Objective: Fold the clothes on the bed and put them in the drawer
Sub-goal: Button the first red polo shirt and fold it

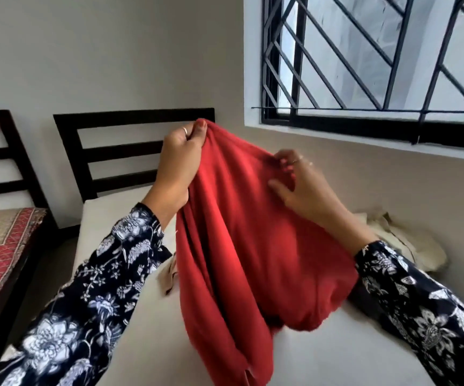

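A red garment (253,246) hangs bunched above the white bed (119,215), its lower end resting on the mattress. My left hand (178,165) grips its top edge, raised high at the left. My right hand (300,188) pinches the same upper edge a little lower and to the right, fingers curled into the cloth. A cream garment (409,240) lies crumpled on the bed by the wall at the right. A small piece of beige cloth (171,277) shows beside the red garment, mostly hidden. No drawer is in view.
A dark wooden headboard (133,118) stands at the far end of the bed. A second bed with a red patterned cover (0,246) sits to the left across a narrow gap. A barred window (378,65) fills the right wall.
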Demonstrator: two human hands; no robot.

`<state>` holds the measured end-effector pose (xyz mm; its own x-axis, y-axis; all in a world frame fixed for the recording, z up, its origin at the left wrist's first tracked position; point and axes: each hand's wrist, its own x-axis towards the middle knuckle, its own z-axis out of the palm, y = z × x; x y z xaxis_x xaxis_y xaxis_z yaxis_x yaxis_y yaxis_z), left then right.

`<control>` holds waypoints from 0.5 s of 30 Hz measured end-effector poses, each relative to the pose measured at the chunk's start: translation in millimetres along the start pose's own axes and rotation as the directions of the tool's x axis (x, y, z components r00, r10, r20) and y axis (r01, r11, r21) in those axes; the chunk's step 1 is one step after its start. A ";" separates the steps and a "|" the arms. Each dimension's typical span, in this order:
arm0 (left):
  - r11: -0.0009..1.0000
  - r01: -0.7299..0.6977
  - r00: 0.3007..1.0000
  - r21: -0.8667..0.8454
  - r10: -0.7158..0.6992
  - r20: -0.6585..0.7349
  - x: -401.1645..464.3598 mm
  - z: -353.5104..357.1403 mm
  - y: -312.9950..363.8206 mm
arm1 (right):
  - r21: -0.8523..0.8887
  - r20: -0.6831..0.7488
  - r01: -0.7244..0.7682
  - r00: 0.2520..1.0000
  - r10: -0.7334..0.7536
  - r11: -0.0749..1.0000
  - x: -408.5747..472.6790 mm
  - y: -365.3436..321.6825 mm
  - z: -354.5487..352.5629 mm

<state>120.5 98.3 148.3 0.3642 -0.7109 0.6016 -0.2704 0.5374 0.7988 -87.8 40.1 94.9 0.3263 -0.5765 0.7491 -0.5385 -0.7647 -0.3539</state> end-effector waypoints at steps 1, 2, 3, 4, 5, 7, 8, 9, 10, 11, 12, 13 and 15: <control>0.992 0.120 0.993 -0.032 -0.120 0.010 -4.3 -1.8 -10.0 | -0.040 0.134 -0.024 0.991 0.029 0.999 -14.6 12.1 13.1; 0.971 0.235 0.972 -0.050 -0.234 0.016 -11.7 -4.7 -21.5 | -0.096 0.280 -0.072 0.955 0.096 0.993 -32.3 24.6 28.5; 0.939 0.339 0.941 -0.064 -0.339 0.012 -18.6 -9.6 -35.9 | -0.171 0.420 -0.133 0.886 0.194 0.976 -51.5 36.8 44.1; 0.898 0.434 0.900 -0.067 -0.435 0.001 -29.6 -16.6 -53.2 | -0.249 0.538 -0.195 0.786 0.303 0.949 -77.7 49.2 60.6; 0.861 0.506 0.862 -0.047 -0.507 -0.023 -37.0 -26.7 -73.5 | -0.321 0.623 -0.233 0.678 0.390 0.918 -100.4 60.3 74.0; 0.771 0.636 0.770 0.035 -0.630 -0.101 -65.5 -56.0 -120.3 | -0.402 0.711 -0.319 0.481 0.512 0.858 -153.6 78.9 95.4; 0.728 0.682 0.729 0.068 -0.670 -0.139 -78.2 -73.6 -140.9 | -0.440 0.714 -0.354 0.420 0.560 0.825 -173.0 87.3 101.0; 0.683 0.722 0.691 0.111 -0.702 -0.174 -94.2 -91.4 -160.1 | -0.479 0.708 -0.392 0.356 0.610 0.785 -191.3 92.1 105.9; 0.632 0.758 0.652 0.159 -0.730 -0.207 -108.5 -109.5 -176.6 | -0.508 0.688 -0.421 0.327 0.648 0.752 -202.4 96.9 109.2; 0.574 0.793 0.609 0.204 -0.759 -0.230 -121.4 -126.7 -190.5 | -0.532 0.668 -0.434 0.311 0.675 0.727 -209.9 99.2 111.1; 0.498 0.828 0.553 0.258 -0.800 -0.233 -134.2 -144.5 -201.9 | -0.549 0.655 -0.441 0.303 0.693 0.711 -214.2 98.0 111.9; 0.415 0.850 0.496 0.324 -0.838 -0.226 -145.7 -162.9 -212.6 | -0.555 0.650 -0.444 0.297 0.700 0.703 -215.8 94.6 111.8; 0.243 0.835 0.397 0.494 -0.888 -0.234 -161.4 -190.8 -234.2 | -0.544 0.680 -0.454 0.254 0.688 0.706 -216.8 83.9 115.1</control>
<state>295.1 173.7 -136.5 0.5929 -0.6530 -0.4712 -0.2014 -0.6868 0.6984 -114.3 67.8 -161.7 0.2411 -0.8681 -0.4340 -0.9508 -0.1216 -0.2850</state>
